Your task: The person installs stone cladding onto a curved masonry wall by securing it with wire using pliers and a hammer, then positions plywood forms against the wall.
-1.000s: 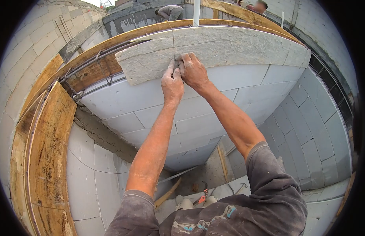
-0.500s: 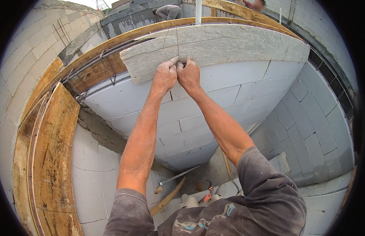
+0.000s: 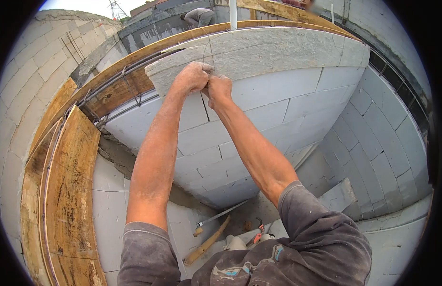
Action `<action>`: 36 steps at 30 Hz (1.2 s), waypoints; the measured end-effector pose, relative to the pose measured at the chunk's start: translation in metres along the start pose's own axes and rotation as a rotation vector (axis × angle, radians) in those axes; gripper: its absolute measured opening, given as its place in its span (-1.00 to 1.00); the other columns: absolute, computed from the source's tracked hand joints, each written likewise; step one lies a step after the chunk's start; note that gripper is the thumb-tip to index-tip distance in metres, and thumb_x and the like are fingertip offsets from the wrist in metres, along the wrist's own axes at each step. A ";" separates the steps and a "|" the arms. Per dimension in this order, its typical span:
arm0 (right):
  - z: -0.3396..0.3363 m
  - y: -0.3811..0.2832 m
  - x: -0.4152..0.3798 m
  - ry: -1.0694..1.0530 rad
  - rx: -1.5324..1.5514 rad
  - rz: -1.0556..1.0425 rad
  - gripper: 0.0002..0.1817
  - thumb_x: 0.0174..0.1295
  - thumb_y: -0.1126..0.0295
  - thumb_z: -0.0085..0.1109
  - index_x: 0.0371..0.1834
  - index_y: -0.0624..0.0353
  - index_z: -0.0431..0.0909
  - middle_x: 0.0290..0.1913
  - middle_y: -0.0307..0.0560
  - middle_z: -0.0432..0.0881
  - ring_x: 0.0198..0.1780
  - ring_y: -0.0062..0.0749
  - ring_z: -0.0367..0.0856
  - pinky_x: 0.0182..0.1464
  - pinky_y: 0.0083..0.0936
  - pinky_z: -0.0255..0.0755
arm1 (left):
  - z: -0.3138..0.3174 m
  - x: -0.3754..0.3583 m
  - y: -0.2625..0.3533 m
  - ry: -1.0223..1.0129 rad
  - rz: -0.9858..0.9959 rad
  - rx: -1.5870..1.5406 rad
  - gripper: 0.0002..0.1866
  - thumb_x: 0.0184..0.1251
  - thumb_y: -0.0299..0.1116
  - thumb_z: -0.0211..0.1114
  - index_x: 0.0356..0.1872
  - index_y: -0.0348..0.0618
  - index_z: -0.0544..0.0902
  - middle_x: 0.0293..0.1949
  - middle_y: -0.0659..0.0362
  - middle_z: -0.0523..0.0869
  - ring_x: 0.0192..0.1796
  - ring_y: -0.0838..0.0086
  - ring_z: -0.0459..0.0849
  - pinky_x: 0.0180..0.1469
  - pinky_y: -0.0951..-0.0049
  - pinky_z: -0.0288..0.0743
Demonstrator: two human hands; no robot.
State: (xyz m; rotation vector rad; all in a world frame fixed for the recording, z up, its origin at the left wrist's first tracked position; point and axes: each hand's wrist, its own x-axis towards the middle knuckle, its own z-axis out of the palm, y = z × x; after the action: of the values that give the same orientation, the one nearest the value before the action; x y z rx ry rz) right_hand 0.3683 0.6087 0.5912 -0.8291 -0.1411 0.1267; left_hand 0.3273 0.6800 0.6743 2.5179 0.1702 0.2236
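A thin tie wire [image 3: 211, 47] runs down from the top of the wall over a rough, pale grey board [image 3: 283, 50] that lies along the wall's upper face. My left hand [image 3: 193, 77] is closed at the wire's lower end, by the board's lower edge. Pressed close beside it, my right hand [image 3: 218, 88] also has its fingers closed around the wire. The fingertips overlap, so the wire's ends are hidden. Below my hands is the white block wall [image 3: 259, 93].
Wooden planks [image 3: 71, 190] stand at the left, with steel bars [image 3: 121, 74] along the wall top. A white pipe [image 3: 233, 14] rises behind. Down by my body are a wood strip [image 3: 209, 243] and a red-handled tool [image 3: 259, 233]. A bent-over person [image 3: 199, 17] is in the background.
My left hand has turned over and risen slightly, while my right hand has dropped a little below it. The view has shifted slightly.
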 end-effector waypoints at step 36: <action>0.007 0.004 -0.005 0.191 -0.329 -0.312 -0.41 0.06 0.60 0.40 0.17 0.40 0.35 -0.14 0.10 0.69 -0.15 -0.31 0.69 -0.12 -0.47 0.58 | 0.031 -0.018 -0.042 0.446 0.436 0.122 -0.69 0.39 -0.45 0.14 0.08 -0.22 0.70 -0.02 -0.08 0.69 0.10 0.01 0.64 0.19 0.14 0.51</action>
State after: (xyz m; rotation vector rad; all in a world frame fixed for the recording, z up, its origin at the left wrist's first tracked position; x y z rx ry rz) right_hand 0.3620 0.6154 0.5924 -1.1309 -0.1114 -0.2760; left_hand 0.3123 0.6941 0.6227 2.5611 -0.2012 0.9757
